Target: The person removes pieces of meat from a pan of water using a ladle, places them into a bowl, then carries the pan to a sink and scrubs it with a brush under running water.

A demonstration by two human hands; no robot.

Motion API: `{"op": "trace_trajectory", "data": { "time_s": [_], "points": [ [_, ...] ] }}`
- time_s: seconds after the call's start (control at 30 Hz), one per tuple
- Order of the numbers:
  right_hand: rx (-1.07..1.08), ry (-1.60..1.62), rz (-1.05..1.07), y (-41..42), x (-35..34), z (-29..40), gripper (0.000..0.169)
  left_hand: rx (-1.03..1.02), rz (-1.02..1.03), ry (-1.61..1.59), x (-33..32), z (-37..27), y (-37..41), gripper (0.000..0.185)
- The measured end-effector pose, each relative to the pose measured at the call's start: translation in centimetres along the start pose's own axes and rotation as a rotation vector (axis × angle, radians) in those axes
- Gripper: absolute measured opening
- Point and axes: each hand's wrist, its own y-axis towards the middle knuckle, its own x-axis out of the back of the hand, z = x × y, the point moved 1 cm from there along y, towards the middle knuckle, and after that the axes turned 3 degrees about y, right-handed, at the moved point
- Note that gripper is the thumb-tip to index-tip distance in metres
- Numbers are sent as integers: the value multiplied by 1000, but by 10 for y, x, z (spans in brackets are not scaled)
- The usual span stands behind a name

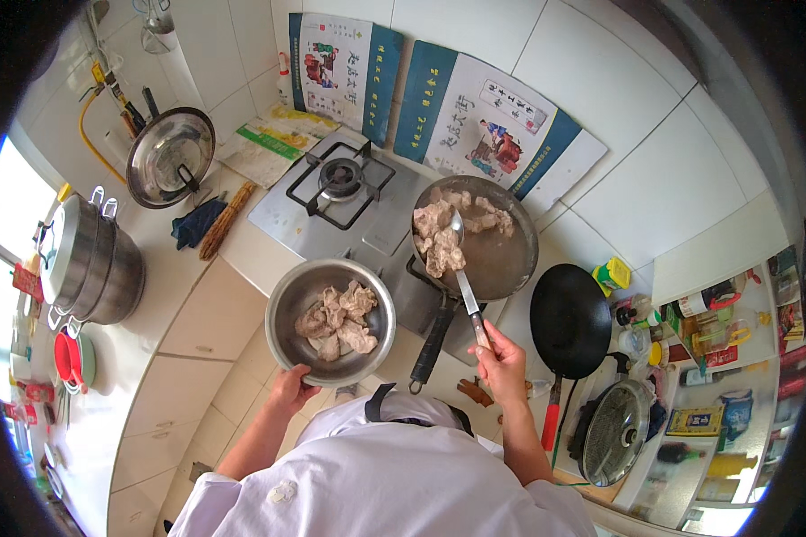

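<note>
My left hand (294, 389) grips the near rim of a stainless steel bowl (283, 315), which holds several pieces of pale cooked meat (339, 319). A metal spoon or ladle (468, 293) with a wooden-sided handle is in my right hand (502, 362). Its head is in a wok (504, 268) on the right burner, under or against a heap of meat pieces (443, 241). More meat (487, 218) lies at the wok's far side, in cloudy brownish liquid. The wok's black-wrapped handle (434, 346) points towards me, between the bowl and my right hand.
The left burner (341, 180) of the gas stove bears no pan. Printed cardboard sheets (487, 127) lean on the tiled wall behind. A black pan (569, 321) and a glass lid (616, 433) are at the right. Leftwards stand a steamer pot (111, 268), a metal lid (170, 158) and a straw brush (226, 221).
</note>
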Motion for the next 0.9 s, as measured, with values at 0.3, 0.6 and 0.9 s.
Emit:
{"op": "trace_trajectory", "data": {
  "time_s": [0.3,0.6,0.9],
  "points": [
    [15,8,-4,0,0,-3,51,-7,-11,4,-5,-4,-4,14],
    [-53,115,-7,-3,-2,1,51,4,15,0,1,-2,0,20],
    [-194,316,1,-3,9,9,51,-14,18,-13,-3,-2,-5,24]
  ]
}}
